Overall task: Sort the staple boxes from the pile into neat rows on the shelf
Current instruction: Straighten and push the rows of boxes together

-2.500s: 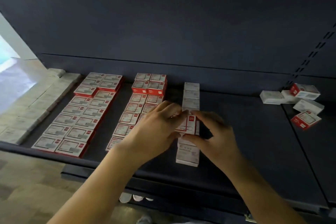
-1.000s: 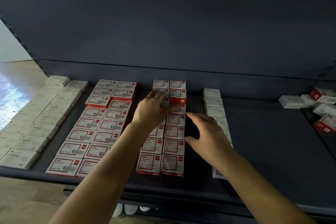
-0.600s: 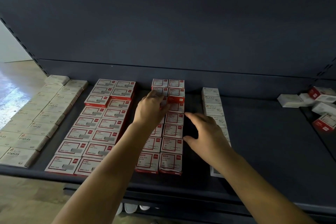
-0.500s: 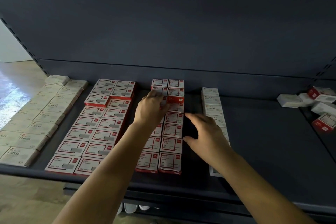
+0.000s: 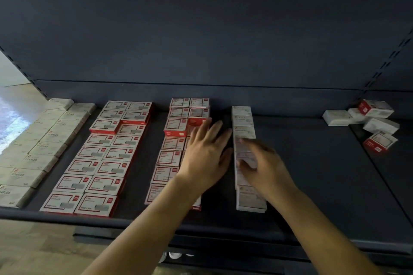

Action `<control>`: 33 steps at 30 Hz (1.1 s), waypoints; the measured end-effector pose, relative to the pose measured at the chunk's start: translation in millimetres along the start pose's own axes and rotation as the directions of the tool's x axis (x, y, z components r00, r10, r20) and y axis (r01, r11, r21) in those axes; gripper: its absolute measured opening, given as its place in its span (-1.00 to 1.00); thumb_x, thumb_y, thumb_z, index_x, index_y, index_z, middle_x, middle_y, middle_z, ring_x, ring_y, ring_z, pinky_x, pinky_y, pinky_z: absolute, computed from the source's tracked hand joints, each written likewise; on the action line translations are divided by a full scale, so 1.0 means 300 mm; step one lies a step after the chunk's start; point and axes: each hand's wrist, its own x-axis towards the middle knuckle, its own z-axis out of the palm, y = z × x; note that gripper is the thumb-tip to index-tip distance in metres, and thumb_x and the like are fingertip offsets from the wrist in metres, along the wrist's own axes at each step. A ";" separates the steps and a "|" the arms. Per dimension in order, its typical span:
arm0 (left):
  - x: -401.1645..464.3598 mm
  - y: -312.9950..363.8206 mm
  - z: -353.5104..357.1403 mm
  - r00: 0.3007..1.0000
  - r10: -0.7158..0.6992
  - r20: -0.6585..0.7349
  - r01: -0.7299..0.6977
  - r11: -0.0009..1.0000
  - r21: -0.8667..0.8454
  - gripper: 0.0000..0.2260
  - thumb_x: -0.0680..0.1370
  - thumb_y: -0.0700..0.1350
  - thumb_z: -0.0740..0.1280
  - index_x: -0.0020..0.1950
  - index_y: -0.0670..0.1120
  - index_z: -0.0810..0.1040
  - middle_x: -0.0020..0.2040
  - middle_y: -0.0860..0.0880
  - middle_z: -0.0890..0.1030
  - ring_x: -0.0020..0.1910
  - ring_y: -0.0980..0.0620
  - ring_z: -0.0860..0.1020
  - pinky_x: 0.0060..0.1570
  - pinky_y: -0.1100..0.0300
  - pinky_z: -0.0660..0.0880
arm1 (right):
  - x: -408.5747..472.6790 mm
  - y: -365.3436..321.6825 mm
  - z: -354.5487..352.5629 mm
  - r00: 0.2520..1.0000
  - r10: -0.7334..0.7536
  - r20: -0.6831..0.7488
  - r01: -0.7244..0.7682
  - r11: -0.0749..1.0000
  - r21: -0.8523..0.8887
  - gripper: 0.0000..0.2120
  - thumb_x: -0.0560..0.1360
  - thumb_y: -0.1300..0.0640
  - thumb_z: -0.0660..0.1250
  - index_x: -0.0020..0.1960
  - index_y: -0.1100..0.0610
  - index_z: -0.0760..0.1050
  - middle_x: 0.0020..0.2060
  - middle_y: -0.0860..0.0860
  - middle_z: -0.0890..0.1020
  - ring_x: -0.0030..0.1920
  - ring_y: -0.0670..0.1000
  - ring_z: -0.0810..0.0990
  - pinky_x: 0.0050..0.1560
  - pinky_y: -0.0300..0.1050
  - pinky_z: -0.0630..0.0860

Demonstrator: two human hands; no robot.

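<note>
**Head view: both hands low over the box rows**

L hand (image 5: pixel 206 154) sits near frame centre w/ fingers straight and fanned, pointing toward 1 o'clock; its palm covers the right side of the middle red-and-white block (image 5: pixel 176 138), fingertips reaching over the dark gap at its 3 o'clock; holds nothing. R hand (image 5: pixel 264 166) is at 3 o'clock of the L one, just beside it but apart; it lies on the single white row (image 5: pixel 244 123), fingers bent down onto the boxes around the row's midpoint; whether it pinches one box or only presses on them, can't tell, since motion blur smears the fingertips. Both forearms come in from 6 o'clock, bare.

White row runs front-to-back, one box wide, boxes end to end; front box (image 5: pixel 251 200) sits just at the shelf (image 5: pixel 312 185) edge. At 9 o'clock of the middle block, a wider red-and-white block (image 5: pixel 100 163), two boxes across, a few boxes stacked a layer higher toward the back. Further toward 9 o'clock, pale boxes marked STAPLES (image 5: pixel 35 152) in two columns, reaching the frame's left edge. Out at 3 o'clock, well apart from the rows, the loose pile (image 5: pixel 368 123): white and red-ended boxes lying at mixed angles, some touching, near the shelf's upright w/ slots (image 5: pixel 388 60). Dark back panel (image 5: pixel 201 29) fills the upper half.
</note>
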 end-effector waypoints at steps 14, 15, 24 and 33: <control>0.116 0.428 0.188 0.980 0.151 0.130 -0.147 0.988 -0.038 -0.60 0.47 -0.01 0.16 0.22 -0.13 0.55 0.23 -0.17 0.53 0.25 -0.24 0.48 0.12 -0.21 0.47 | -0.136 0.422 -0.281 0.978 0.122 -0.171 -0.132 0.990 -0.047 -0.56 0.46 0.21 0.37 0.32 0.20 0.42 0.23 0.11 0.52 0.26 0.12 0.45 0.21 -0.14 0.35; 0.125 0.460 0.205 0.978 0.153 0.139 -0.149 0.988 -0.043 -0.61 0.47 -0.03 0.21 0.24 -0.13 0.54 0.24 -0.18 0.52 0.26 -0.25 0.47 0.14 -0.21 0.46 | -0.146 0.456 -0.300 0.971 0.117 -0.207 -0.130 0.990 -0.052 -0.58 0.44 0.25 0.38 0.29 0.23 0.46 0.19 0.13 0.54 0.22 0.15 0.48 0.18 -0.12 0.36; 0.244 0.647 0.290 0.951 0.161 0.263 -0.169 0.986 0.005 -0.56 0.57 -0.08 0.25 0.44 -0.12 0.32 0.45 -0.17 0.26 0.45 -0.19 0.19 0.40 -0.13 0.15 | -0.086 0.768 -0.479 0.822 0.463 -0.331 -0.458 0.884 0.097 -0.48 0.40 0.23 0.40 0.34 0.19 0.38 0.26 0.20 0.42 0.27 0.23 0.35 0.26 0.02 0.32; 0.236 0.670 0.307 0.920 0.038 0.390 -0.084 0.991 0.101 -0.54 0.61 -0.02 0.13 0.50 -0.04 0.17 0.51 -0.08 0.10 0.49 -0.08 0.03 0.43 0.02 -0.02 | -0.053 0.891 -0.494 0.779 0.568 -0.267 -0.519 0.822 0.234 -0.44 0.39 0.13 0.45 0.32 0.15 0.32 0.21 0.15 0.50 0.26 0.18 0.40 0.23 0.17 0.40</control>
